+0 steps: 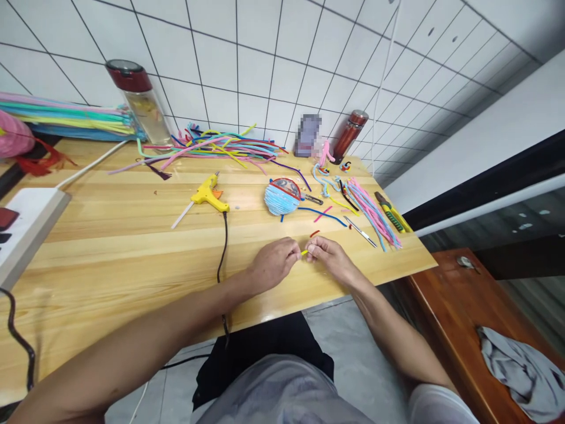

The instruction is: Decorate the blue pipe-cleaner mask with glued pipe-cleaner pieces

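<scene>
A short yellow pipe cleaner [304, 252] spans the small gap between my two hands, low over the wooden table [185, 294]. My left hand [274, 264] pinches one end of it. At the other end, the fingers of my right hand [329, 254] are closed on it. Just beyond my right fingertips lies a short red piece of pipe cleaner [315, 233]. Farther back sits a round light-blue craft piece [282, 200] with a red band. Next to it are a blue pipe cleaner [324, 215] and a small cutter knife [313, 199].
A yellow glue gun [207, 193] lies at left, its black cord [223, 253] running under my left forearm. Loose pipe cleaners [220, 147], a bottle [145, 112] and a red flask [351, 135] line the wall. Tweezers [359, 232] and a green-yellow cutter [390, 212] are at right.
</scene>
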The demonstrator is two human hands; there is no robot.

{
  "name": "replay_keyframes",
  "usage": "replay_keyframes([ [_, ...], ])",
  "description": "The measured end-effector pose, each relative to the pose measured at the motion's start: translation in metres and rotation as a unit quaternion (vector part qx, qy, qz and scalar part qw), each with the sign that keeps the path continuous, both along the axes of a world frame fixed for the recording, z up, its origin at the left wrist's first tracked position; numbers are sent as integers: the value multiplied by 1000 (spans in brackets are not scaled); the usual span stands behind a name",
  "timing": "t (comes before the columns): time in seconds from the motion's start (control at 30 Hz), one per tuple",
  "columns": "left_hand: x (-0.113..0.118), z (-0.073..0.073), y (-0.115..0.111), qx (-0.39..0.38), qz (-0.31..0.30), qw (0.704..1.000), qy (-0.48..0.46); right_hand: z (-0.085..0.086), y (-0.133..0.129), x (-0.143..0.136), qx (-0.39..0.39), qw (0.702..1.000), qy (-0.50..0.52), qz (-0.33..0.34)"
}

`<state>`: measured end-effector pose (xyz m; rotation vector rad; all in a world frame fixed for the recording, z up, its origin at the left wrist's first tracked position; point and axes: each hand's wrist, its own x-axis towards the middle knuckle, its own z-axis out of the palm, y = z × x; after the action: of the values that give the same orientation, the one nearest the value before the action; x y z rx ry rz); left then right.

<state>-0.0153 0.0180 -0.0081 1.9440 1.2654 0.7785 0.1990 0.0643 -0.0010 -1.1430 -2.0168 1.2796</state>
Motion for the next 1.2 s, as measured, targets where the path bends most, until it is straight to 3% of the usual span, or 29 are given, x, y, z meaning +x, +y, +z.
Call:
replay_keyframes([
  [0.1, 0, -2, 0, 12, 8, 999, 32, -1, -9, -6, 146, 987, -56, -40],
  [0.17, 1, -1, -1, 21, 19, 999, 25, -3, -19, -11, 271, 956, -85, -72],
  [0.23, 2, 1, -2, 22, 29, 999, 0, -3, -27, -13, 340, 932, -89, -88],
  [0.3, 2, 3, -3, 2, 32, 999, -30, -3, -26, -12, 324, 938, -77, -93],
  [0.43, 2, 4, -3, -53, 8, 997, -64, 2, -7, -3, 77, 996, -10, -50],
  [0.5, 1, 3, -1, -45, -14, 998, -47, 4, 1, 1, -22, 1000, 10, -11],
  [0.53, 0, 3, 0, -36, -21, 999, -33, 4, 3, 1, -35, 999, 8, 0],
  [0.57, 0, 3, 1, -27, -22, 999, -19, 3, 1, 1, -19, 1000, -4, 0],
  [0.63, 0, 5, 2, -28, -9, 1000, -7, 0, -10, -2, 88, 995, -47, -28],
  [0.7, 1, 9, 2, -55, 6, 998, -16, -3, -25, -4, 238, 966, -89, -56],
  [0.77, 3, 11, 1, -96, 3, 995, -29, -3, -33, 0, 326, 938, -106, -55],
  [0.83, 6, 11, 0, -125, -22, 991, -33, -2, -25, 10, 307, 943, -115, -57],
  [0.93, 9, 9, -3, -130, -35, 991, -8, -3, 14, 31, 193, 964, -164, -84],
  [1.07, 7, 7, -7, -84, -3, 995, 55, -13, 65, 62, 193, 933, -264, -154],
  [1.2, -2, 5, -6, -49, 23, 994, 92, -13, 80, 73, 265, 908, -300, -125],
])
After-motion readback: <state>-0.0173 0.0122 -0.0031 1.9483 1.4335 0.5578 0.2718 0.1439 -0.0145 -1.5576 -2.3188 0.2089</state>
